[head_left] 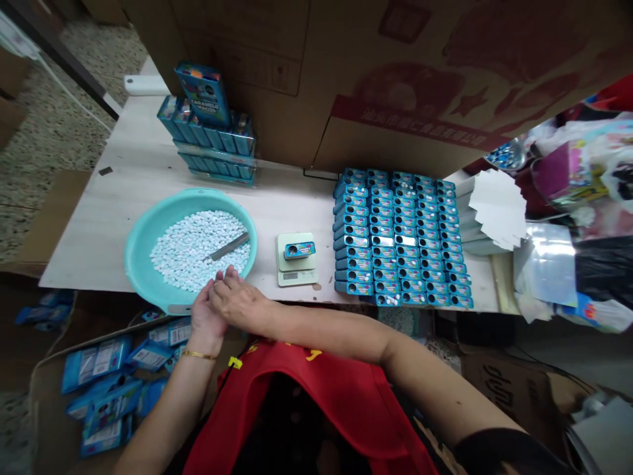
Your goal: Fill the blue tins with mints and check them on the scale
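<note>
My left hand [204, 315] and my right hand [236, 298] meet at the near rim of a turquoise basin [143, 234] full of small white tablets [192, 251]. The right hand lies across the left, fingers reaching over the rim toward the tablets. The left hand's fingers are mostly hidden under it. A metal scoop [228, 246] rests in the tablets. To the right, a small scale [295, 260] carries one blue tin [299, 250].
Rows of open blue tins [400, 237] fill the table's right half. More blue tins [210, 132] are stacked at the back left. White cards [497, 208] lie at the right. A box of blue packets [109, 389] sits on the floor at the left.
</note>
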`<action>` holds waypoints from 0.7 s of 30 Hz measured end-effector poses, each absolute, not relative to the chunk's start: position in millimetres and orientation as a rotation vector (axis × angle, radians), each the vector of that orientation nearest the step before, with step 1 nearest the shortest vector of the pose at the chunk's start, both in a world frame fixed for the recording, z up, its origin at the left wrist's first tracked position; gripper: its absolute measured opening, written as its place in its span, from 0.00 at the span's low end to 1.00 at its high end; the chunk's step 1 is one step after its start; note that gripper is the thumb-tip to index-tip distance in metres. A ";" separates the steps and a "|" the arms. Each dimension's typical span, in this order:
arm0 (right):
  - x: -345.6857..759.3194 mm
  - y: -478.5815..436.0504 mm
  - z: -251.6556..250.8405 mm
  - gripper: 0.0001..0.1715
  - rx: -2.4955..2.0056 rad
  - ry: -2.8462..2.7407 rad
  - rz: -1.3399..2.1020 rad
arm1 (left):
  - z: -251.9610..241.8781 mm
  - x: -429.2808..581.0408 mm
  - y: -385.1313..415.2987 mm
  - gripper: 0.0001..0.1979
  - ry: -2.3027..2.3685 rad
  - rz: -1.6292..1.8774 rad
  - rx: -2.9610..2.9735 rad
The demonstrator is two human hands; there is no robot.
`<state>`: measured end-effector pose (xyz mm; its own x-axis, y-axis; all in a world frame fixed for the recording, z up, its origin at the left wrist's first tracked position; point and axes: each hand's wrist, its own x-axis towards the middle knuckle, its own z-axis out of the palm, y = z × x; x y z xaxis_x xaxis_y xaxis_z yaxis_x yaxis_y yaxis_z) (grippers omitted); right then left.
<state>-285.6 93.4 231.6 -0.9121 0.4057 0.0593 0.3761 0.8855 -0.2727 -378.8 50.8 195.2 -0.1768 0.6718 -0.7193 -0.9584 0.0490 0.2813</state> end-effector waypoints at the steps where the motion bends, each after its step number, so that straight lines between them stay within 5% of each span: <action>1: -285.0 91.7 227.8 0.15 -0.614 -2.959 0.364 | 194.5 -374.2 48.1 0.14 0.880 1.511 -0.425; 12: -254.0 111.5 222.0 0.10 -0.571 -2.885 0.761 | 187.4 -359.2 51.9 0.14 0.790 1.337 -0.548; 21: -176.3 188.8 214.5 0.14 -1.291 -2.538 0.779 | 201.7 -346.2 74.5 0.10 0.850 1.375 -0.527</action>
